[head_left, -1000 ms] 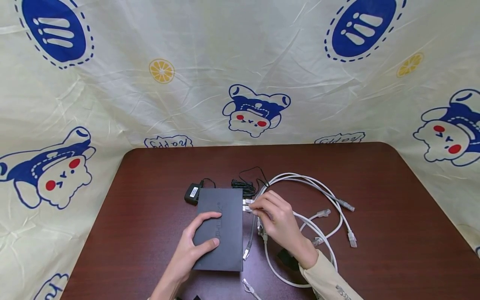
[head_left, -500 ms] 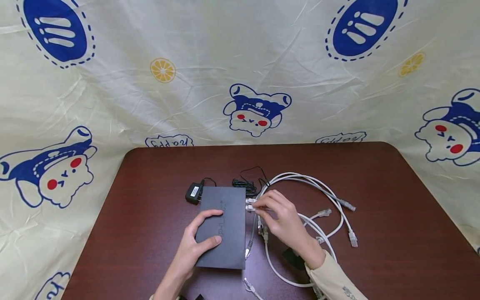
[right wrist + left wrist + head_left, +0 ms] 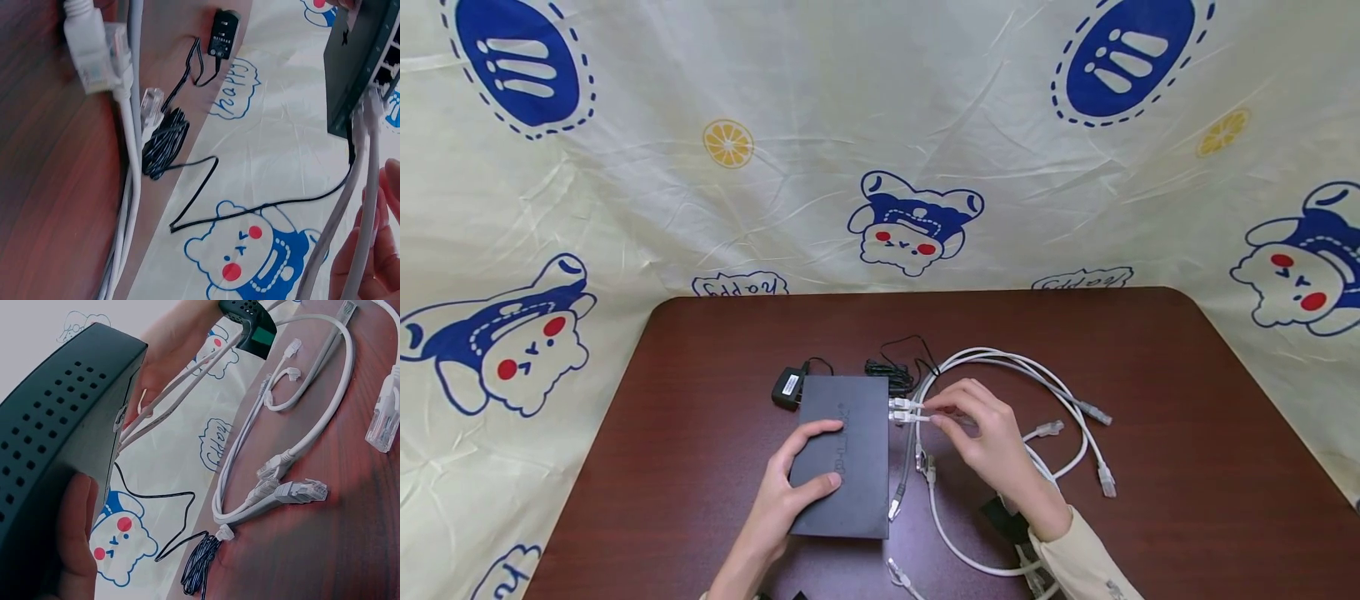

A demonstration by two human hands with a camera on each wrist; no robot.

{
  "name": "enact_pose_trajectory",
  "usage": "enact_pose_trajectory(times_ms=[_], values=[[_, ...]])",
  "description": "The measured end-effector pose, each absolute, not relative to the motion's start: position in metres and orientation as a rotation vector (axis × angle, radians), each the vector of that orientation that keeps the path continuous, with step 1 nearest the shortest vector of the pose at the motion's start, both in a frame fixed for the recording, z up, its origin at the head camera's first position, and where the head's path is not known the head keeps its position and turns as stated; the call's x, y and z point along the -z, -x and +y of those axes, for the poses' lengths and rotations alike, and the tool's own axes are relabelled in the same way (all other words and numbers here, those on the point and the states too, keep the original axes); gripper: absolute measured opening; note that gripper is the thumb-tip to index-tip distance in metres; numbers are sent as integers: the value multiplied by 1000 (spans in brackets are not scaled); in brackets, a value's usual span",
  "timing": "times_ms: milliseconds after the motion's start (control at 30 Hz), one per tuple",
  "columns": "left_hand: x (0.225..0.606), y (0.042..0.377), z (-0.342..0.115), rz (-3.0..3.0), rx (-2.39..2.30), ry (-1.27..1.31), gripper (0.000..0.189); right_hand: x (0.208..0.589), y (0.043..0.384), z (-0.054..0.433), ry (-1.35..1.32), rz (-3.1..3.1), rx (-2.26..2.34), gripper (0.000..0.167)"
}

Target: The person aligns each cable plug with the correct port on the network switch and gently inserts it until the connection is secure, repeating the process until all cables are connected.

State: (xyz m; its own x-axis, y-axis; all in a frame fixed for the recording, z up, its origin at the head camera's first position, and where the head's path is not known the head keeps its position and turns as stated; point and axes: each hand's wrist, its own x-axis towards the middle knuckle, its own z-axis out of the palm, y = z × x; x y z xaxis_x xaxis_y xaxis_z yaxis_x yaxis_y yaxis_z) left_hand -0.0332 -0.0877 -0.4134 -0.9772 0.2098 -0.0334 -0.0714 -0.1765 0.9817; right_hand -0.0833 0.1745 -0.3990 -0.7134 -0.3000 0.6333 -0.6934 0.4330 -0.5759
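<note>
A dark, flat network switch [image 3: 865,483] is held up above the table by my left hand [image 3: 778,492], with thumb and index finger across its top. Two white Ethernet plugs [image 3: 901,417] sit side by side at its right edge; in the right wrist view their cables [image 3: 369,187] run down from the ports. My right hand [image 3: 988,437] is just behind these plugs, index fingertip and thumb a little apart beside the cables. In the right wrist view, its fingers lie partly behind one cable. A thin black power cord [image 3: 281,203] leads to the switch.
Looped white network cables [image 3: 1000,354] with loose plugs lie to the right on the brown table [image 3: 722,333]. Behind the switch are a black power adapter [image 3: 787,387] and its bundled cord [image 3: 887,375]. A loose plug [image 3: 895,573] lies near the front.
My right hand has drawn back to the right from the plugs, its thumb and index finger now farther from them. The plugs stay at the switch; my left hand has barely shifted.
</note>
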Motion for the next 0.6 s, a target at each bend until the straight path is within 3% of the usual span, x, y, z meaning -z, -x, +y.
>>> enact_pose_trajectory(times_ms=[600], values=[[415,33,-88,1895,-2276,-154,51,407,77,222,-611,-2328,-1077,31]])
